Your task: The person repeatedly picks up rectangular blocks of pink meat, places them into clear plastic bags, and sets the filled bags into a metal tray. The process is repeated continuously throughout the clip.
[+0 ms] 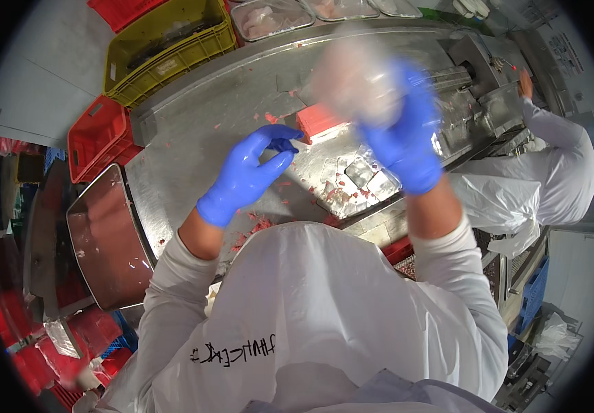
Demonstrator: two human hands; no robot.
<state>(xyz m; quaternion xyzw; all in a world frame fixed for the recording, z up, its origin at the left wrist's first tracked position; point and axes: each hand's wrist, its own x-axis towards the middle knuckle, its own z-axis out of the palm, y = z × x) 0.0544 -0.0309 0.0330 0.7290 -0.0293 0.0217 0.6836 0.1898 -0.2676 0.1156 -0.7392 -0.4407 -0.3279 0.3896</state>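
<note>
My right hand [405, 129], in a blue glove, is raised over the steel worktable [183, 118]. It grips a whitish, translucent wrapping [356, 77], likely plastic film, blurred by motion; whether anything is inside I cannot tell. Partly behind it lies a rectangular block of pinkish-red meat [317, 122] on the table. My left hand [250, 168], also gloved, is beside the block's left end with thumb and fingers apart and nothing between them. Red meat scraps [260, 225] are scattered near my apron, and more lie on a wet metal surface with rounded plate shapes [358, 175].
Left of the table stands a deep steel tub [111, 237] of reddish liquid. Red [101, 137] and yellow [173, 57] plastic crates line the far left. Trays with plastic-wrapped contents [273, 20] stand along the back. At right, a person in white [544, 165] reaches toward a steel machine [482, 77].
</note>
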